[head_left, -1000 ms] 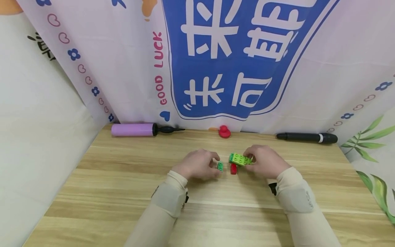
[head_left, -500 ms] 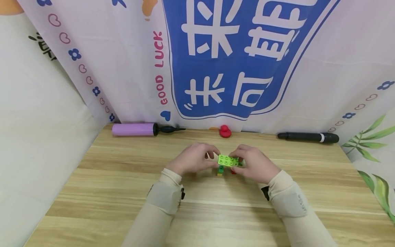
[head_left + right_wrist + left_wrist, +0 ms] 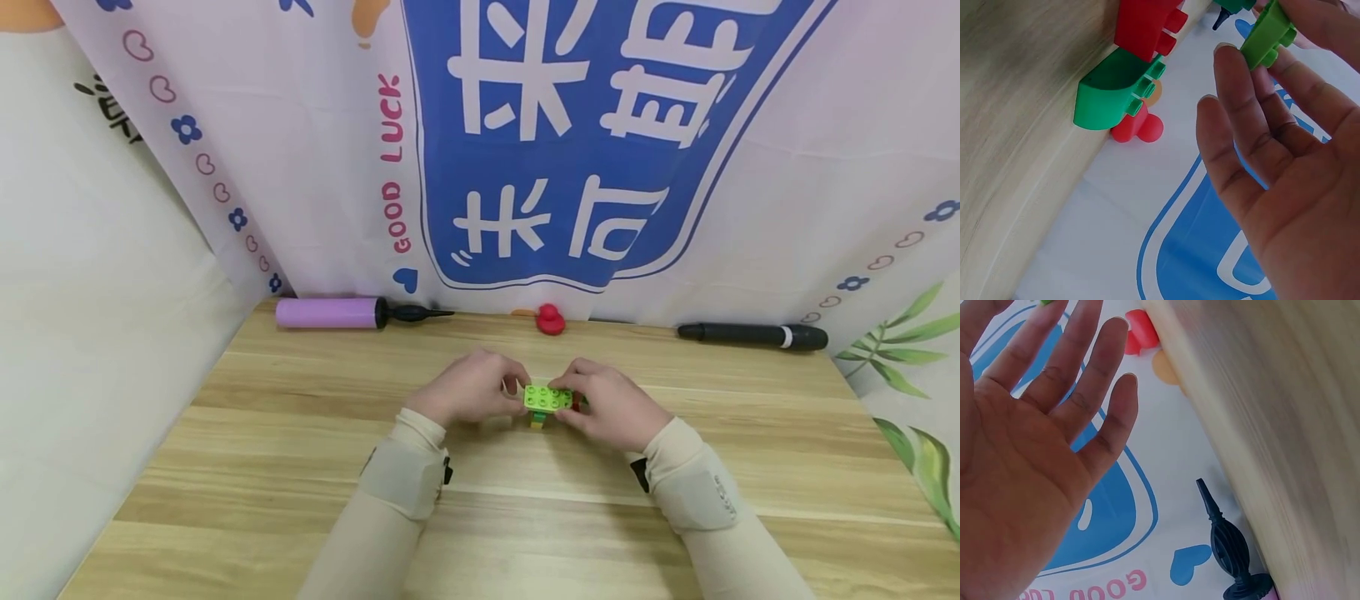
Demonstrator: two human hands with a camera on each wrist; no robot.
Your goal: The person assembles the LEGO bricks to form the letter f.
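A lime-green building brick (image 3: 542, 397) with two rows of studs lies level over a small stack, whose green brick (image 3: 539, 414) and yellow brick (image 3: 537, 424) show beneath its front. My right hand (image 3: 618, 406) pinches the right part of the lime brick, with thumb in front and fingers behind. At its left end, my left hand (image 3: 476, 389) has thumb and index fingertip close around the corner. The other fingers spread out in the left wrist view. Beside the right hand, the right wrist view shows a red brick (image 3: 1141, 28) and a curved green brick (image 3: 1104, 97).
Along the back edge of the wooden table (image 3: 315, 500) lie a purple hand pump (image 3: 330, 313), a red rubber duck (image 3: 551, 320) and a black, pen-shaped tool (image 3: 750, 335). A printed cloth (image 3: 337, 167) hangs behind them.
My right hand has brought the lime brick leftward from beside the red brick, then down over the green and yellow stack. My left fingers have shifted up to the lime brick's left end.
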